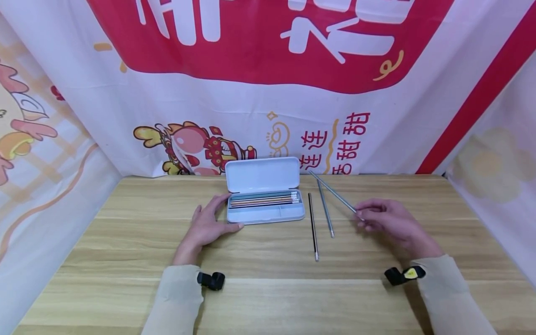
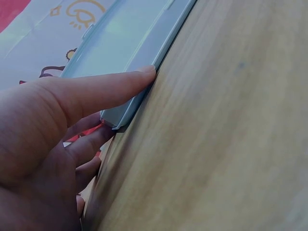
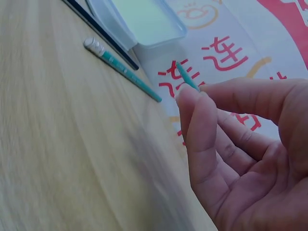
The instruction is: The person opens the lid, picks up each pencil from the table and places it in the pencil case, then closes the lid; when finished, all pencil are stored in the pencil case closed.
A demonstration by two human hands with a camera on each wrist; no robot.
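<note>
A pale blue pencil case (image 1: 255, 215) stands open on the table, its lid (image 1: 263, 174) raised at the back. Several pencils (image 1: 264, 201) lie side by side in its rear compartment. My left hand (image 1: 206, 226) holds the case's left end, the thumb against the front edge and the fingers around the side. Between thumb and fingertips, my right hand (image 1: 387, 218) pinches a green pencil (image 1: 336, 193) by its eraser end, the other end slanting back to the left. Left of that hand lie another green pencil (image 1: 325, 208) and a black pencil (image 1: 313, 226).
The wood-grain table (image 1: 268, 298) stretches toward the front and both sides. A printed cloth (image 1: 251, 107) hangs right behind the case, and more cloth (image 1: 498, 163) borders the sides.
</note>
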